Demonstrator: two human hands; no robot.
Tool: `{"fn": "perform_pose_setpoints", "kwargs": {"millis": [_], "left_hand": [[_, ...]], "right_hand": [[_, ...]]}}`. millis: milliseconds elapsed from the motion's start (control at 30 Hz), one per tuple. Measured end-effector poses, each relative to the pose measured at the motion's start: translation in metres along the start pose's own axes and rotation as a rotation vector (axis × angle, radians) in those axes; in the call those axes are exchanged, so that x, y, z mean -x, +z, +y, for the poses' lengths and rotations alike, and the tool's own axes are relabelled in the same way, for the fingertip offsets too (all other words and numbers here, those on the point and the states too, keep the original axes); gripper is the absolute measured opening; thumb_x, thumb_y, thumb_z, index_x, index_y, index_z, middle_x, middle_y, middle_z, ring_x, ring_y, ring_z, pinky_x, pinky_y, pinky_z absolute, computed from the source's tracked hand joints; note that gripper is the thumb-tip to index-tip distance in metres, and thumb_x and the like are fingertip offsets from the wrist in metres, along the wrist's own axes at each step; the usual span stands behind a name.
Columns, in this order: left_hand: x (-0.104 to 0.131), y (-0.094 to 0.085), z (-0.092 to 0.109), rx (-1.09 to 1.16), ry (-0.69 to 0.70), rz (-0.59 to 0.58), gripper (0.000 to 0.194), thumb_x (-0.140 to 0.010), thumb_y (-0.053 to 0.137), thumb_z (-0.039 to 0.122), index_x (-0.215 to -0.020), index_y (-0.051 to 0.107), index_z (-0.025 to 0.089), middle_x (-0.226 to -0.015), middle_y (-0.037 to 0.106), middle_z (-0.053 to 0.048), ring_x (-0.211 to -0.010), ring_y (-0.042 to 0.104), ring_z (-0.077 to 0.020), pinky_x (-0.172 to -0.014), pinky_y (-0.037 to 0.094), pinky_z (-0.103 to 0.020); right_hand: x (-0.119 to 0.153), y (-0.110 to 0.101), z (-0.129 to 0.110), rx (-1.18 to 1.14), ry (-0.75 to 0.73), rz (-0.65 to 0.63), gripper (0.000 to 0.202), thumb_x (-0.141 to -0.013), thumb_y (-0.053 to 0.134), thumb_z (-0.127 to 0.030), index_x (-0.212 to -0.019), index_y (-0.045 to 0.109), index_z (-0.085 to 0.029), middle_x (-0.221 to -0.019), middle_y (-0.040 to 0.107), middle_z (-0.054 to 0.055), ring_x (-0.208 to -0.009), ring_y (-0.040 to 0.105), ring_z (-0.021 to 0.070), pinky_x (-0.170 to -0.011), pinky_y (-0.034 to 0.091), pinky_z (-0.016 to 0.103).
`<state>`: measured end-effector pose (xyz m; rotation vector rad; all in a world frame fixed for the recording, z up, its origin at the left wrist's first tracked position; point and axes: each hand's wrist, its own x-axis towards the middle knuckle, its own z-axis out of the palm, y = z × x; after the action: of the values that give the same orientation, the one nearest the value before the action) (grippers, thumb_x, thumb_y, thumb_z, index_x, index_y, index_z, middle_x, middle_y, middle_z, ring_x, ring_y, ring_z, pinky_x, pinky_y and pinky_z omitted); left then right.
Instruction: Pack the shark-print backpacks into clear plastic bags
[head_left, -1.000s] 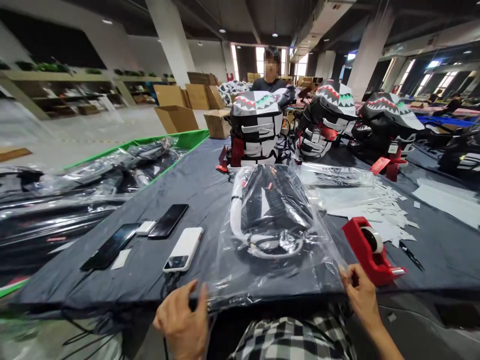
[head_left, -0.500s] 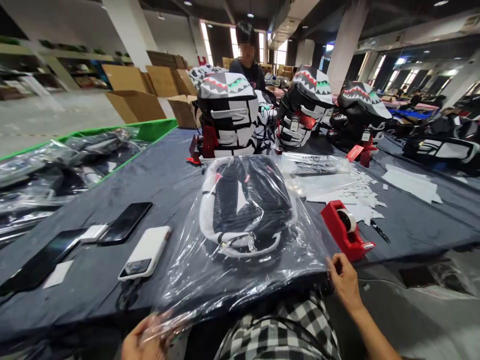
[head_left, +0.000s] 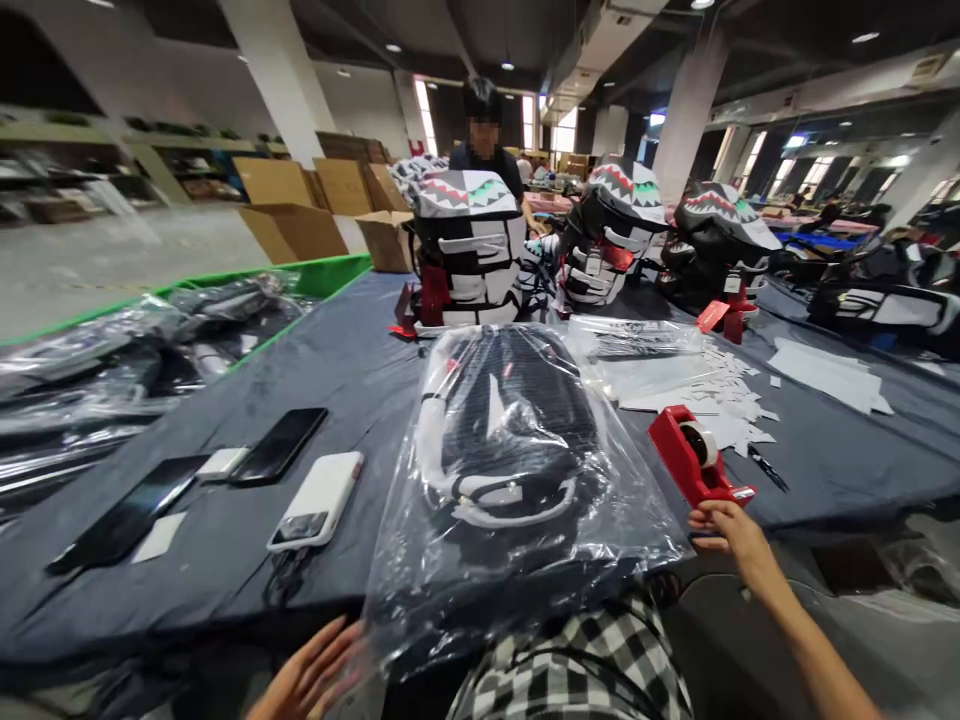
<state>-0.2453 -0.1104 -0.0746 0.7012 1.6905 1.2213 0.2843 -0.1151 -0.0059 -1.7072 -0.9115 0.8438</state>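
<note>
A black and white backpack [head_left: 525, 410] lies on the table inside a clear plastic bag [head_left: 630, 525], whose near edge hangs over the table's front. My left hand [head_left: 319, 668] is at the bag's near left corner, fingers stretched out and slightly apart, partly behind the film. My right hand [head_left: 739, 545] is at the front tip of the red tape dispenser [head_left: 694, 465], just beyond the bag's right corner. Its thumb and fingers are pinched together; what is between them is too small to make out. A roll of tape [head_left: 699, 443] sits in the dispenser.
Stacked backpacks [head_left: 480, 255] stand across the back, with a person [head_left: 487, 150] behind them. Phones [head_left: 277, 447] and a white power bank [head_left: 316, 502] lie left. White paper pieces [head_left: 724, 400], flat plastic bags [head_left: 637, 340] and a pen [head_left: 769, 468] lie right. Bagged goods fill a green-edged bin [head_left: 330, 275].
My right hand has let go of the bag's corner and moved right to the dispenser's tip. My left hand has loosened from the film and its fingers have spread.
</note>
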Motion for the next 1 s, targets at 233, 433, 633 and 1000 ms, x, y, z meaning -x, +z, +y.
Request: {"fn": "perform_pose_setpoints", "kwargs": {"millis": [233,433,633,1000], "left_hand": [[0.002,0.032,0.06,-0.019,0.02,-0.099,0.073,-0.047,0.072,0.085,-0.072,0.071,0.016,-0.066,0.07,-0.005,-0.064,0.065,-0.0212,-0.068,0.054,-0.034],[0.007,0.053,0.052,-0.01,0.021,-0.119,0.078,-0.061,0.05,0.093,-0.072,0.065,0.018,-0.069,0.066,-0.004,-0.061,0.059,-0.0175,-0.056,0.046,-0.029],[0.008,0.054,0.049,-0.14,0.215,-0.107,0.048,-0.075,0.057,0.067,-0.066,0.058,0.02,-0.065,0.059,0.0,-0.066,0.059,-0.0173,-0.062,0.047,-0.027],[-0.002,0.027,0.063,-0.047,0.112,-0.138,0.059,-0.073,0.057,0.078,-0.095,0.053,0.024,-0.049,0.059,0.007,-0.033,0.05,-0.0161,-0.038,0.039,-0.026]], "right_hand": [[-0.033,0.035,-0.003,0.494,-0.106,-0.108,0.059,-0.072,0.05,-0.082,-0.066,0.064,-0.026,-0.06,0.07,0.01,-0.052,0.067,0.0266,-0.045,0.051,0.034],[-0.05,0.055,-0.014,0.638,-0.443,-0.106,0.068,-0.078,0.034,-0.087,-0.057,0.054,-0.026,-0.052,0.063,0.007,-0.047,0.061,0.0226,-0.046,0.044,0.031],[-0.035,0.059,-0.025,0.653,-0.484,-0.132,0.062,-0.085,0.03,-0.082,-0.06,0.047,-0.028,-0.045,0.053,0.002,-0.039,0.051,0.0172,-0.044,0.041,0.028],[-0.046,0.045,-0.02,0.483,-0.295,-0.236,0.06,-0.08,0.047,-0.082,-0.066,0.053,-0.023,-0.064,0.061,0.003,-0.063,0.058,0.0193,-0.059,0.05,0.028]]}}
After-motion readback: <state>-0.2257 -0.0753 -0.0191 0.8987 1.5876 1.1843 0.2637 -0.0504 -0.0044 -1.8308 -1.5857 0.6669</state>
